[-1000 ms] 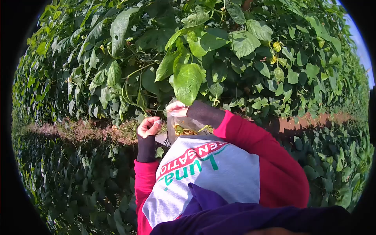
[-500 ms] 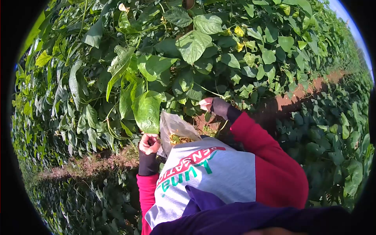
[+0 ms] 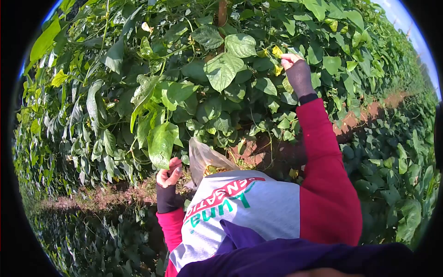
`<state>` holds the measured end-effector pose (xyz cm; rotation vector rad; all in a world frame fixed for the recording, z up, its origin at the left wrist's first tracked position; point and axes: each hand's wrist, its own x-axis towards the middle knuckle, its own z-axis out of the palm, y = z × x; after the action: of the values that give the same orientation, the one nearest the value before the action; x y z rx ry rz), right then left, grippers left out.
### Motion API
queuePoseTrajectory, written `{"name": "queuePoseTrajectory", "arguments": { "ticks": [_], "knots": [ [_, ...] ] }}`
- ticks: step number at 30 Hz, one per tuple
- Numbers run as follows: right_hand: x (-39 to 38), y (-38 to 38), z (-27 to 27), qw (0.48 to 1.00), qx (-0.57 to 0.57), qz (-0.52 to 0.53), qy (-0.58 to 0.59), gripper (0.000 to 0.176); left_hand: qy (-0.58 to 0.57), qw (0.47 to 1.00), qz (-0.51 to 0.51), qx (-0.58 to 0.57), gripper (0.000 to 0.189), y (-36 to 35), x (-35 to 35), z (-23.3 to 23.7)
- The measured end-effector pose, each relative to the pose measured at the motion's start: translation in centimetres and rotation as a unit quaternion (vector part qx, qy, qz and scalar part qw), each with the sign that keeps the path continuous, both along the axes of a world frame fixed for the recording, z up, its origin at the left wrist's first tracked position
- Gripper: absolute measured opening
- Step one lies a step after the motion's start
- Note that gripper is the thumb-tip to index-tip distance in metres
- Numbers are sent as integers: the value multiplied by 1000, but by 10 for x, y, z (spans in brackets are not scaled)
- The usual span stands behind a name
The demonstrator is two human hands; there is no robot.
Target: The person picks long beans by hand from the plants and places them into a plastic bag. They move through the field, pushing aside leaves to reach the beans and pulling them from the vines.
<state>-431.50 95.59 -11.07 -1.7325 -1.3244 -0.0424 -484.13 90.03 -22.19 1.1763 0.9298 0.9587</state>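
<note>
My right hand (image 3: 296, 70), in a dark fingerless sleeve, is raised to the foliage at upper right. Its fingertips are pressed together beside a small yellow bloom or leaf (image 3: 277, 51); what they pinch, if anything, is too small to make out. Low on the left, my left hand (image 3: 169, 174) is loosely curled with thumb and fingers apart, and nothing shows between them. Just above it hangs a broad green leaf (image 3: 160, 145), its tip close to the fingers. Against my chest a clear plastic bag (image 3: 203, 157) stands open, with yellowish plant bits (image 3: 213, 169) inside.
Dense climbing vines (image 3: 207, 106) fill the space ahead, with a wooden stake (image 3: 222, 13) at the top. Reddish soil (image 3: 360, 117) runs along both sides, with low leafy plants (image 3: 397, 180) at right. A pale bloom (image 3: 146, 27) hangs upper left.
My right hand has risen from low beside the bag to the yellow bits at upper right. My left hand has loosened and shifted slightly left; the leaf above it has swung left.
</note>
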Motion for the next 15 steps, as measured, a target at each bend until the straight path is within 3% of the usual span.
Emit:
{"name": "queuePoseTrajectory", "arguments": {
  "ticks": [1,2,3,5,6,7,8,10,12,13,14,15],
  "knots": [
    [10,12,3,989,48,-59,-128,16,4,999,32,-6,28,-3,-3,1],
    [5,16,13,997,51,-34,-46,17,40,997,48,44,20,-5,-7,-2],
    [-2,20,20,998,60,-12,0,18,-49,994,81,50,14,-9,-8,-3],
    [-36,20,34,985,67,108,120,14,-38,993,107,17,9,-18,-22,1],
    [-59,13,42,976,44,165,138,11,40,987,153,5,7,-30,-19,22],
    [-92,0,51,970,1,173,170,7,22,984,176,-4,10,-36,-21,27],
    [-111,-5,47,954,-1,265,139,4,4,981,192,-20,12,-42,-24,31],
    [-160,-19,32,895,-5,432,109,10,28,976,216,4,15,-49,-29,37],
    [-211,-36,12,815,-152,536,156,12,10,970,243,0,17,-52,-37,36],
    [-230,-41,10,801,-228,553,-7,18,-3,970,243,1,18,-51,-42,39],
    [-247,-46,3,768,-274,579,-21,19,-7,968,249,28,20,-49,-49,41],
    [-257,-44,-18,745,-222,628,-21,20,-22,960,275,45,18,-47,-55,47]
  ]
}}
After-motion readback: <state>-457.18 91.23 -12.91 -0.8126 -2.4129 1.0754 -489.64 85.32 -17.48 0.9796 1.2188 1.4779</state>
